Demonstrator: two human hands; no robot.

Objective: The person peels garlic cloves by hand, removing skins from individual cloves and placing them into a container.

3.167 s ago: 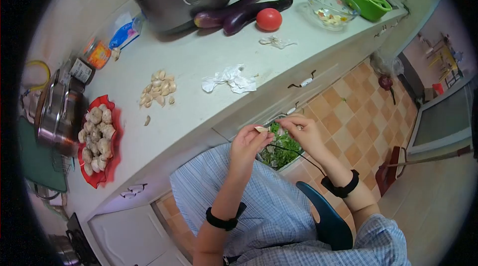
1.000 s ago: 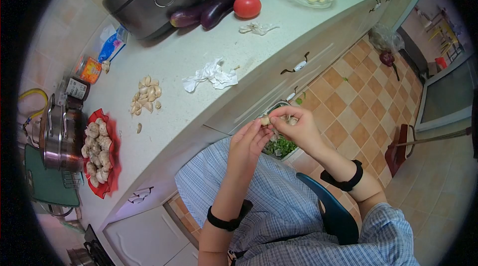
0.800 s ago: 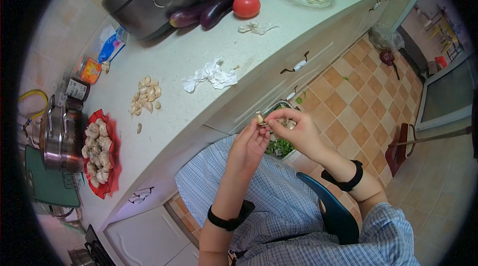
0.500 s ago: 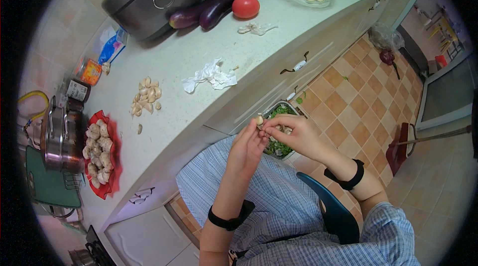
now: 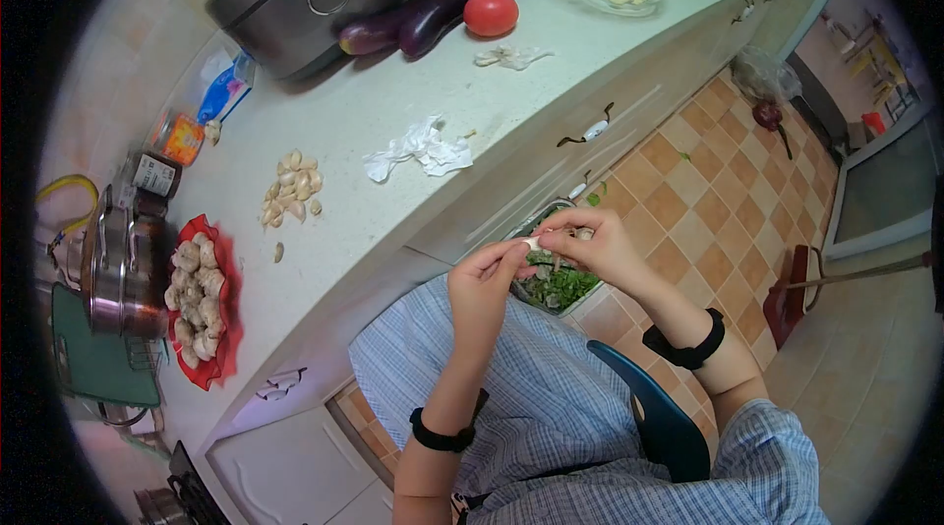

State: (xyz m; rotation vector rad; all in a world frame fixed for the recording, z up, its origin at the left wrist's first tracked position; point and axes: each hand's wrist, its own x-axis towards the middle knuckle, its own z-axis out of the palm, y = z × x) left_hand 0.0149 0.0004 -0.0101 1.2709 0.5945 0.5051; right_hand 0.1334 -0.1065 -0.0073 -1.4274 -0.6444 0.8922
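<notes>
The left hand (image 5: 484, 281) and the right hand (image 5: 590, 248) meet in front of the person's lap, both pinched on one small pale garlic clove (image 5: 532, 244): the left fingertips grip its near end, and the right thumb and fingers close on its far end and on what looks like loose skin. The clove is held in the air, off the worktop (image 5: 393, 122), directly above a tray of green scraps (image 5: 560, 287) that sits on the floor at about 6 o'clock from the hands. The grip is small and on a smooth thing, so the likeliest slip is the clove popping out as the skin tears; it would drop into the scraps or onto the tiled floor (image 5: 708, 191), where it would get dirty. If the hands drift toward 3 o'clock, peelings could also miss the tray. The pile of garlic cloves (image 5: 291, 189) lies on the worktop at 10 o'clock, well apart from the hands, near a crumpled tissue (image 5: 418, 149); reaching there means leaning over the worktop edge.
</notes>
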